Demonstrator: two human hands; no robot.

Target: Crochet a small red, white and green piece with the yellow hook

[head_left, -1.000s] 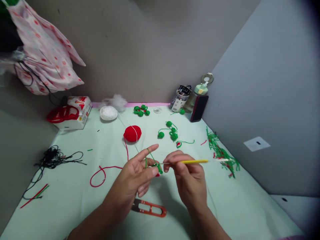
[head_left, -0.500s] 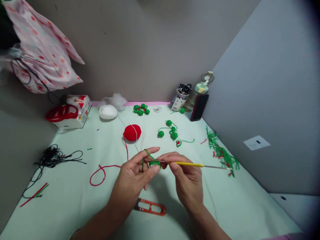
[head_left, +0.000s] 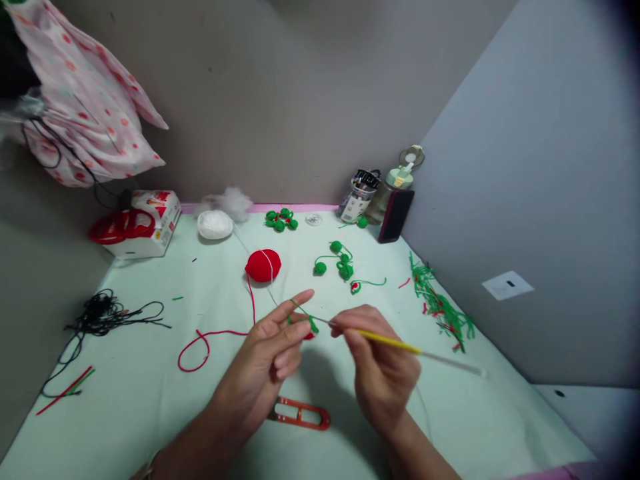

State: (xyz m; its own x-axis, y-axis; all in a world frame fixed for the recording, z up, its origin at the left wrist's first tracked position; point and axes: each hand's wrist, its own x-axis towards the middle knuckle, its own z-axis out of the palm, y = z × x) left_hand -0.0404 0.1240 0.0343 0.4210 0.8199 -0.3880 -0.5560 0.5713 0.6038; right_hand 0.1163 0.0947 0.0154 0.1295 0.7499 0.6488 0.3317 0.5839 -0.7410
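My left hand [head_left: 273, 347] pinches a small crochet piece [head_left: 313, 327] in green and red between thumb and fingers. A strand of green yarn runs over its raised index finger. In my right hand [head_left: 383, 353] is a crochet hook [head_left: 390, 340] with a yellow grip, held like a pen. The hook's thin metal tip reaches left to the green yarn at the piece; its back end points right and down. Part of the crochet piece is hidden by my left thumb. Below the hands, orange thread snips [head_left: 303, 413] lie on the table.
A red yarn ball [head_left: 263, 265] and a white yarn ball [head_left: 215, 225] lie beyond my left hand. Small green crocheted balls [head_left: 345, 270] sit farther back. Green yarn scraps [head_left: 443, 307] lie right, black cord [head_left: 103, 313] left. A phone [head_left: 397, 215] leans by a bottle [head_left: 400, 177].
My right hand has moved slightly right and down, tilting the hook so its back end is lower. My left hand has turned the crochet piece, and its red part now shows.
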